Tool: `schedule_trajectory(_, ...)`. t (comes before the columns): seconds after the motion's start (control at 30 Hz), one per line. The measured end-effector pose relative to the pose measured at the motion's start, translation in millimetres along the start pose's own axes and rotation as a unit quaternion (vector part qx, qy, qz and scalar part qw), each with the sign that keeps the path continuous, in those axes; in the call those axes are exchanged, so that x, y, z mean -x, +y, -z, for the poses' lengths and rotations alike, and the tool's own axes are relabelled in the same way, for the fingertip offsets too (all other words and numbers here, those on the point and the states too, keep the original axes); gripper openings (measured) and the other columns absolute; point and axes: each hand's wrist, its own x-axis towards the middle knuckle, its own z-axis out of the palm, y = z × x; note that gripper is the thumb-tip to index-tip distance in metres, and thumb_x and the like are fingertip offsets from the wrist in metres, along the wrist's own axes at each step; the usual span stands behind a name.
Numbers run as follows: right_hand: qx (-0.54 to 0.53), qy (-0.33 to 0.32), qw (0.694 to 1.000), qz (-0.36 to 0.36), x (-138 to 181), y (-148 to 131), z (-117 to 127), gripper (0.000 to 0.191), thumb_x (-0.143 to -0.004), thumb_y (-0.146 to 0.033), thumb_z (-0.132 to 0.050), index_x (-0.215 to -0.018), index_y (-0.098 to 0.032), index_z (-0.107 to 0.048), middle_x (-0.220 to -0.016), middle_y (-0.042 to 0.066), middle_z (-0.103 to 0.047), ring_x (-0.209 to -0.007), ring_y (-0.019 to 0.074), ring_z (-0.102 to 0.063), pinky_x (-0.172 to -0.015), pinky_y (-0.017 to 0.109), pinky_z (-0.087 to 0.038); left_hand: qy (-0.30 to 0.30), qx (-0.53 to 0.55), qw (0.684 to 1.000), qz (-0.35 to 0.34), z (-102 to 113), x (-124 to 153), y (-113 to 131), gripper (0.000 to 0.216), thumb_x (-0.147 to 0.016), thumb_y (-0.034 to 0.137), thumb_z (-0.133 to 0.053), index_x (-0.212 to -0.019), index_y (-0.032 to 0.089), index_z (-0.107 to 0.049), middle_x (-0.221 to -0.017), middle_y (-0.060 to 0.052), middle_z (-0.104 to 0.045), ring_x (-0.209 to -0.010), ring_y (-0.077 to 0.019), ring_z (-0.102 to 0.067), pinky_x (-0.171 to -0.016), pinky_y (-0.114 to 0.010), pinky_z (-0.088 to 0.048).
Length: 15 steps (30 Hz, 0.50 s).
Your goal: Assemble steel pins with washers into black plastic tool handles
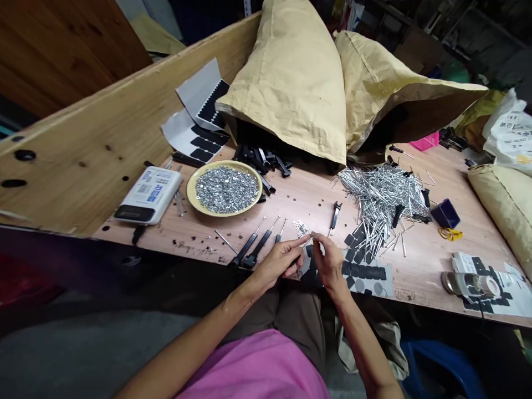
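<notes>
My left hand (279, 260) is closed around a black plastic handle, mostly hidden by the fingers, with a thin metal pin (307, 242) sticking out of it. At the pin's tip, the fingers of my right hand (329, 259) are pinched together; whatever they hold is too small to make out. Just beyond the fingertips lies a small group of metal washers (300, 226). Left of my hands, several black handles with pins (258, 248) lie side by side at the table's front edge. Another black handle (335, 215) lies past my right hand.
A yellow bowl (193, 200) of washers stands left, beside a white box-shaped device (149, 194). Loose metal pins (384, 194) are heaped right. Large paper sacks (291, 72) fill the back. Sheets of black pads (369, 271), a glass jar (455, 282) and a dark cup (445, 213) lie right.
</notes>
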Motion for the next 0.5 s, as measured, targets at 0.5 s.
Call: schedule_trajectory(0.5, -0.163, -0.169, 0.962, -0.138, -30, -6, 36, 0.014, -0.082, -0.035, -0.063, -0.085, -0.027, -0.075, -0.08, 0.003, -0.07, -0.076, 0.0172, -0.065, -0.073, 0.031, -0.053, -0.098, 0.03, 0.994, 0.039, 7, 4, 1, 0.061, -0.07, 0.044, -0.066, -0.121, 0.011, -0.059, -0.05, 0.007, -0.052, -0.03, 0.0009, -0.026, -0.036, -0.017, -0.018)
